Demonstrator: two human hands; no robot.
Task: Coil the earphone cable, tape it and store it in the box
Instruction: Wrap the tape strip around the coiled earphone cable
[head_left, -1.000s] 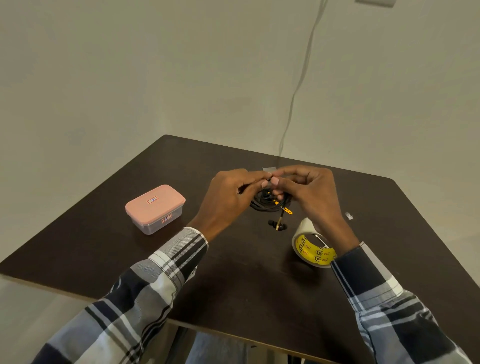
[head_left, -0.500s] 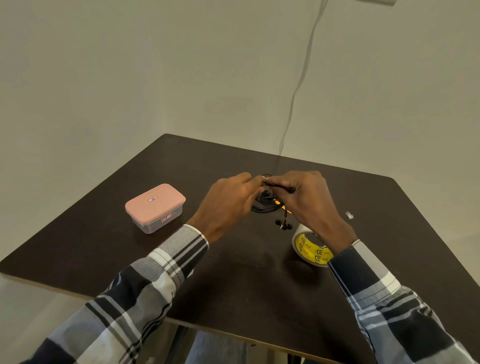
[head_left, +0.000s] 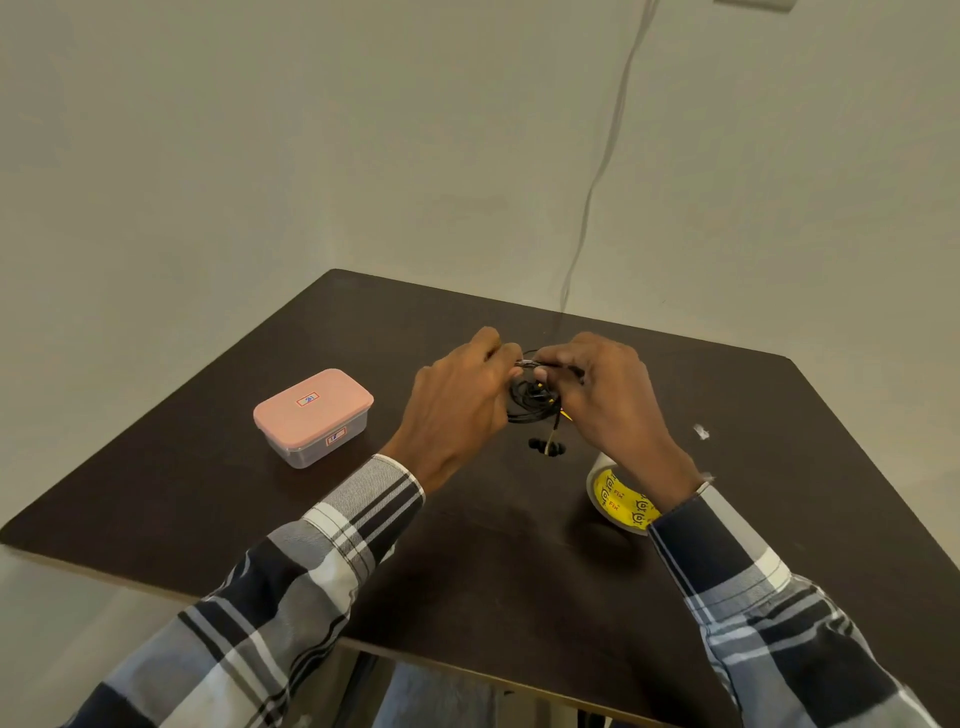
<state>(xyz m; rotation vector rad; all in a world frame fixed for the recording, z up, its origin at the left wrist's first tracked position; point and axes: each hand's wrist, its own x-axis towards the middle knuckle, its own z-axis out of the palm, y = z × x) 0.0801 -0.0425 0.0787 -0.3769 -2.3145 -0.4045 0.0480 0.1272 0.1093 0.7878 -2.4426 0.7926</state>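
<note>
A black earphone cable (head_left: 531, 401), wound into a small coil with yellow accents, hangs between my two hands above the dark table (head_left: 493, 571). My left hand (head_left: 457, 400) and my right hand (head_left: 605, 400) both pinch the top of the coil with fingertips together. Two black earbuds (head_left: 545, 447) dangle below the coil on a short lead. A roll of tape (head_left: 618, 501) with a yellow printed core lies on the table under my right wrist. The clear box with a pink lid (head_left: 313, 415) stands closed to the left.
A small white scrap (head_left: 701, 431) lies on the table at the right. A thin white cord (head_left: 597, 171) runs down the wall behind the table. The table's front edge is close to me.
Both hands have dropped slightly toward the table and tilted forward with the coil. The box and the tape roll have not moved.
</note>
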